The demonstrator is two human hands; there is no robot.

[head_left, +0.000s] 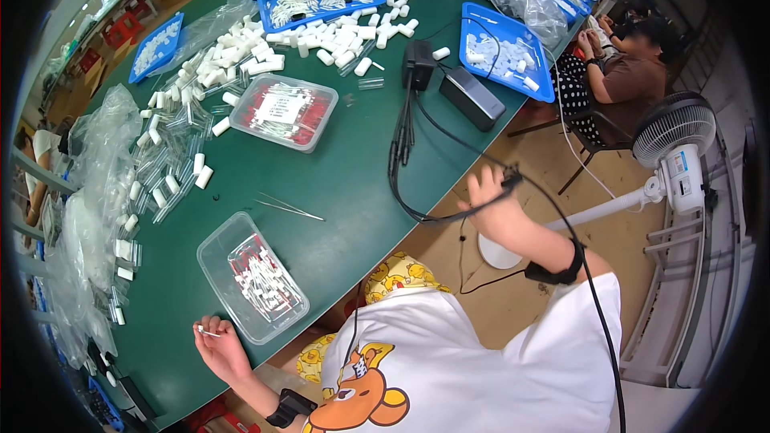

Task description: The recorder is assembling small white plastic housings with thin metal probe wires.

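My left hand (221, 350) is at the near left edge of the green table, its fingers pinched on a small white stick (208, 332). Beside it is an uncovered clear plastic box (215, 266) holding many small white and red sticks (265, 282). My right hand (496, 207) is raised past the table's edge at the right. Its fingers are bent around a black cable (449, 216), which crosses the hand and loops back to the table. Metal tweezers (290, 208) lie beyond the box.
A labelled clear box (319, 122) of red and white sticks sits further back, near white cylinders (233, 56) and clear tubes. A black adapter (418, 64), a grey device (472, 99) and blue trays (536, 84) stand behind. A fan (678, 140) and a seated person (634, 72) are right.
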